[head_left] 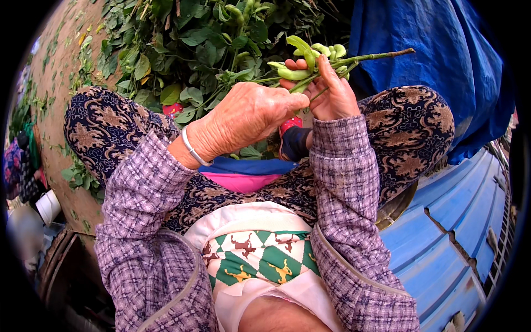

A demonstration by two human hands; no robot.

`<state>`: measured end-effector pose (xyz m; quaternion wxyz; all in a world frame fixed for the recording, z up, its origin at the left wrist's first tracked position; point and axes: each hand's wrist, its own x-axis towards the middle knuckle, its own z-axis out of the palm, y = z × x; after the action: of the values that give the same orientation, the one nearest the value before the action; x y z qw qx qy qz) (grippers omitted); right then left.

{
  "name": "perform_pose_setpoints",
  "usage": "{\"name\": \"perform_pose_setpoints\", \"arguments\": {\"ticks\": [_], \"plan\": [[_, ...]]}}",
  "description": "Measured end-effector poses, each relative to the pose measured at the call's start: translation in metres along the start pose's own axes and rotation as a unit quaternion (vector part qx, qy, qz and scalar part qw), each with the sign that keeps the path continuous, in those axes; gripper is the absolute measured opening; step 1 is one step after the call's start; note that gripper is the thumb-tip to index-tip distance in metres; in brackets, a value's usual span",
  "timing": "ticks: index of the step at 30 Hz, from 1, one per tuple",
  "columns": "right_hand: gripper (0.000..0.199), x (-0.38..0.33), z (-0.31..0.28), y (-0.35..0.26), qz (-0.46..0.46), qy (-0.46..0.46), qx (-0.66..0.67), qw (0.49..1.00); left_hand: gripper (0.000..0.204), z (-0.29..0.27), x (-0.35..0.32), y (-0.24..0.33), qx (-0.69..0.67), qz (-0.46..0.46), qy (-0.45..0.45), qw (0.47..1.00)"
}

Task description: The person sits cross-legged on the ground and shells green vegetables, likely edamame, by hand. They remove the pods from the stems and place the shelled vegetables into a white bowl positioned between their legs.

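Note:
A cut bean stalk (381,55) with plump green pods (301,52) lies across my right hand (333,94). My right fingers are curled around it, and its bare brown end points right. Close beside it, my left hand (246,113) is closed, thumb and forefinger pressed together at the near side of the pods. Whatever the left fingertips pinch is hidden by the hand. A silver bangle (193,146) circles my left wrist.
Beyond my hands lies a heap of leafy bean plants (204,50) on brown ground (66,66). A blue tarp (409,33) hangs at the far right. Blue corrugated sheeting (448,238) lies at the right. A white container (48,206) stands at the left.

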<state>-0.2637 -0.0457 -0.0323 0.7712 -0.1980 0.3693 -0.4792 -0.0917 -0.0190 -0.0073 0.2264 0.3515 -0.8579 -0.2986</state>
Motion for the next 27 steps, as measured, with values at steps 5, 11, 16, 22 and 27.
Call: {"name": "perform_pose_setpoints", "arguments": {"ticks": [5,11,16,22,27], "plan": [[0.041,-0.004,0.004,0.006,-0.024,-0.022,-0.095,0.995,0.015,-0.013,0.007,0.009,-0.230,-0.068,0.124,0.963],[0.054,-0.010,0.016,0.002,-0.017,-0.073,-0.209,0.975,0.025,-0.035,0.002,-0.008,-0.563,-0.256,0.081,0.782],[0.063,-0.009,0.017,0.009,-0.063,-0.094,-0.182,0.977,0.026,-0.034,-0.001,-0.013,-0.604,-0.240,0.031,0.760],[0.062,-0.009,0.013,0.004,-0.037,-0.107,-0.174,0.978,0.024,-0.038,-0.002,-0.014,-0.578,-0.215,0.014,0.787],[0.059,-0.012,0.014,0.008,-0.062,-0.111,-0.127,0.984,0.025,-0.029,0.000,-0.004,-0.552,-0.237,0.063,0.797]]}}
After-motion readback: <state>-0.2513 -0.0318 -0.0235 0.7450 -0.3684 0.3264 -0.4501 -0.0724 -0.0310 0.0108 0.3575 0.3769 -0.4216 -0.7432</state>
